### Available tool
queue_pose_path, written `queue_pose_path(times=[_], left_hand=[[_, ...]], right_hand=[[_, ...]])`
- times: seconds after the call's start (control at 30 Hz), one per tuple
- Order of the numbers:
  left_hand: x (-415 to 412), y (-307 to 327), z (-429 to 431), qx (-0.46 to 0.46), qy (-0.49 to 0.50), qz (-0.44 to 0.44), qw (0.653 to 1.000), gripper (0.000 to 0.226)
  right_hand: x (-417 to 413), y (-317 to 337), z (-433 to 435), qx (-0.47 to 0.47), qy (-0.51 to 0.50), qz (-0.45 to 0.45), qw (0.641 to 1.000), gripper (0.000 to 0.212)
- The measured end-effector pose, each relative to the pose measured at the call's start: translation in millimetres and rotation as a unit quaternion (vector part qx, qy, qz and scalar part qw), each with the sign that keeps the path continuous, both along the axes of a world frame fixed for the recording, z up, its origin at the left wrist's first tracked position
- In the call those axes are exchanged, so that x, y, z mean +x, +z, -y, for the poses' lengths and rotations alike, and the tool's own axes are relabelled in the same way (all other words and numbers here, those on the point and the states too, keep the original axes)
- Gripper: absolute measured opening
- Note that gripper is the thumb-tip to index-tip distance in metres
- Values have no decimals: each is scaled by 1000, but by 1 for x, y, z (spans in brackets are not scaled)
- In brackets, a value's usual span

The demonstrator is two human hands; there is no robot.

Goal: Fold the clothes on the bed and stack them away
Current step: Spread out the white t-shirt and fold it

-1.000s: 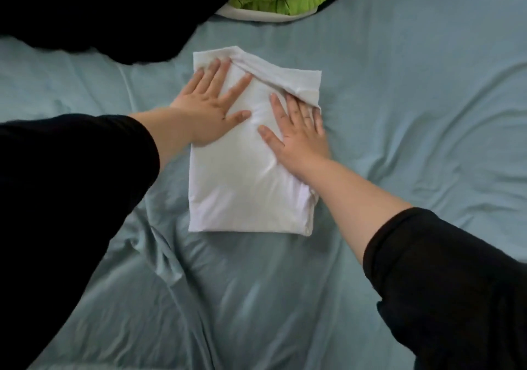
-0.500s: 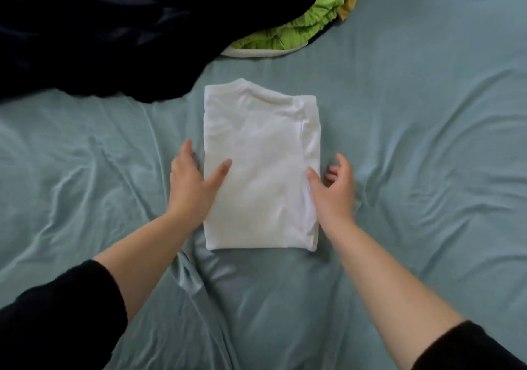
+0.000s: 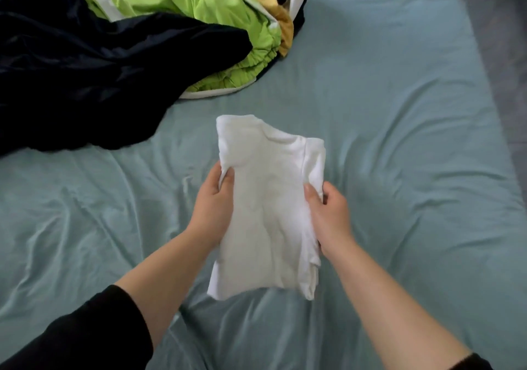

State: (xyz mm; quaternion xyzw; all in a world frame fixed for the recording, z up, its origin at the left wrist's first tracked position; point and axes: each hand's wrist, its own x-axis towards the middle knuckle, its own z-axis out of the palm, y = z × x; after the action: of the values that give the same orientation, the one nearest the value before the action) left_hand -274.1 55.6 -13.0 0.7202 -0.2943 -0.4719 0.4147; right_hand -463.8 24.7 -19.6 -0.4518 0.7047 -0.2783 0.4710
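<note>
A folded white shirt point(image 3: 271, 204) hangs lifted off the bed point(image 3: 399, 141), its near end sagging. My left hand point(image 3: 214, 207) grips its left edge with the thumb on top. My right hand point(image 3: 328, 215) grips its right edge the same way. Beyond it at the back left lies a pile of unfolded clothes: a dark navy garment point(image 3: 85, 79), a lime green garment point(image 3: 199, 7) with white trim and a yellow piece point(image 3: 282, 24).
The bed is covered by a wrinkled pale teal sheet. Its right edge point(image 3: 482, 84) runs down the far right, with grey floor point(image 3: 507, 42) past it. Bare sheet lies to the right of the shirt and at the near left.
Both hands pressed flat on the shirt, then slid to its sides. Now they have closed on its edges and raised it off the sheet.
</note>
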Motion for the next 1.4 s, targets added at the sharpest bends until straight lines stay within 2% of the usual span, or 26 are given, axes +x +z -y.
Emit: queue_pose_path(times=[0.17,0.3,0.33,0.4,0.47,0.53,0.57,0.63,0.67,0.77,0.83,0.9,0.97,1.07,1.17,1.27,1.4], left_hand=[[-44,17,40,-17,-55,-37,998,26],[-54,16,102,-69,-71,45,994,28],[-51,10,118,-72,-75,75,992,34],[-47,-6,142,-15,-91,147,985,53],[-50,-23,142,78,-150,278,945,72],[-59,-43,121,75,-255,400,877,82],[-60,-53,107,56,-324,429,841,85],[-54,-71,84,59,-449,442,774,88],[-47,-77,78,74,-481,435,758,90],[-25,-78,74,87,-490,411,764,95],[-4,-72,64,126,-446,397,793,100],[32,-67,39,194,-359,374,833,104],[80,-59,5,270,-267,338,861,107],[152,-49,-42,367,-105,287,879,118],[201,-42,-67,419,20,261,870,135],[220,-47,-68,427,-9,241,872,145],[227,-61,-64,437,-24,200,877,143]], right_hand=[[-67,37,44,-56,4,-50,997,39],[-80,33,116,-86,-1,-49,995,15],[-80,27,130,-75,0,-57,996,19],[-77,10,146,-34,39,-148,988,53],[-68,-6,137,-32,135,-308,941,68],[-56,-24,111,-81,246,-371,892,67],[-54,-35,96,-88,301,-378,871,65],[-64,-53,74,-36,380,-410,828,65],[-72,-60,69,4,404,-429,808,67],[-82,-61,72,61,413,-464,782,70],[-67,-54,72,55,395,-472,786,68],[-44,-44,63,-13,355,-463,812,57],[-10,-33,48,-82,357,-412,834,41],[57,-29,22,-124,442,-347,818,41],[126,-34,6,-139,504,-316,792,48],[183,-42,1,-154,541,-310,766,58],[251,-47,19,-189,559,-338,733,74]])
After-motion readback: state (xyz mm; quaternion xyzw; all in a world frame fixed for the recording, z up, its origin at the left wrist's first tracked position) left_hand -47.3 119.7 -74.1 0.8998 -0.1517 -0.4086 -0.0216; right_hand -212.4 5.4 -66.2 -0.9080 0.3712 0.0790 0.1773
